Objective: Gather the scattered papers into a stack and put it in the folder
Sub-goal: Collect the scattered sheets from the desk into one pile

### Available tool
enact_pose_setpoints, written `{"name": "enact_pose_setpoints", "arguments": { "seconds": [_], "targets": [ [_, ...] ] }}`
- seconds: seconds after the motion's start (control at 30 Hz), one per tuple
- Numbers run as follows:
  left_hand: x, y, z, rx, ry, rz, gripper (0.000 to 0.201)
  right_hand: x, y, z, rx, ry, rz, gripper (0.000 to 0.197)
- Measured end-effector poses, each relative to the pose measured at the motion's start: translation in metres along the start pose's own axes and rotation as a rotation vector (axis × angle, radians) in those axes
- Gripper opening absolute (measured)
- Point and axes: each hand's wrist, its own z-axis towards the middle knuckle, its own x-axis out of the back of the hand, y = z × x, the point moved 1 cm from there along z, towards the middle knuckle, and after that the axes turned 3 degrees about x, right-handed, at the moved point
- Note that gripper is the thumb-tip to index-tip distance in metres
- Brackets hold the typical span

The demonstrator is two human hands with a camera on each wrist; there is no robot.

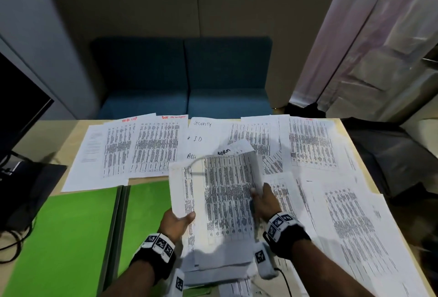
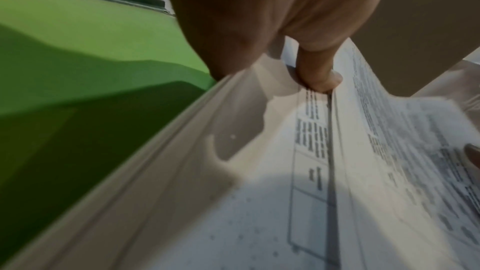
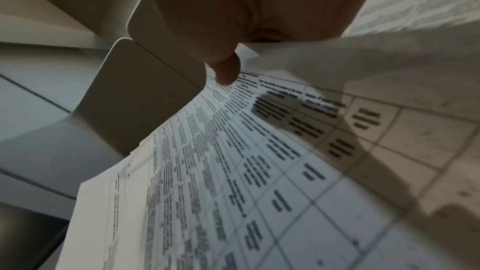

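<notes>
A bundle of printed sheets (image 1: 225,202) is lifted over the table's near middle, its top bent toward me. My left hand (image 1: 180,222) pinches its left edge, thumb on top; the left wrist view shows that thumb (image 2: 319,77) pressing on the paper (image 2: 298,171). My right hand (image 1: 262,200) grips the right edge, and its thumb (image 3: 228,71) lies on the printed table of the top sheet (image 3: 233,171). The open green folder (image 1: 71,237) lies flat at the near left, partly under the bundle. Several loose sheets (image 1: 151,147) remain spread along the far side and on the right (image 1: 350,221).
The wooden table (image 1: 47,145) ends at a blue sofa (image 1: 184,78) beyond. A dark monitor (image 1: 19,107) and cables (image 1: 14,237) sit at the left. A dark bag (image 1: 388,152) lies off the right edge. A cable (image 1: 286,282) trails from my right wrist.
</notes>
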Motion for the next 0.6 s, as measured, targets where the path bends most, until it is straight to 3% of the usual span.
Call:
{"name": "enact_pose_setpoints", "arguments": {
  "seconds": [0.13,0.23,0.3,0.5,0.6],
  "targets": [
    [-0.004,0.002,-0.003,0.072,-0.033,-0.138,0.036,-0.004,-0.003,0.000,-0.061,-0.024,0.054,0.029],
    [-0.008,0.001,-0.002,0.148,-0.090,-0.319,0.052,-0.009,-0.004,-0.001,-0.057,-0.052,0.063,0.029],
    [-0.012,0.000,-0.003,0.118,-0.109,-0.253,0.061,-0.015,-0.004,-0.001,-0.036,-0.093,0.016,0.030],
    [-0.013,0.006,-0.012,-0.035,0.001,-0.030,0.035,-0.021,-0.005,-0.004,0.019,-0.139,-0.046,0.035],
    [-0.005,0.004,-0.009,-0.044,0.051,-0.012,0.028,0.004,0.004,0.002,-0.026,0.017,-0.077,0.035]
  ]
}}
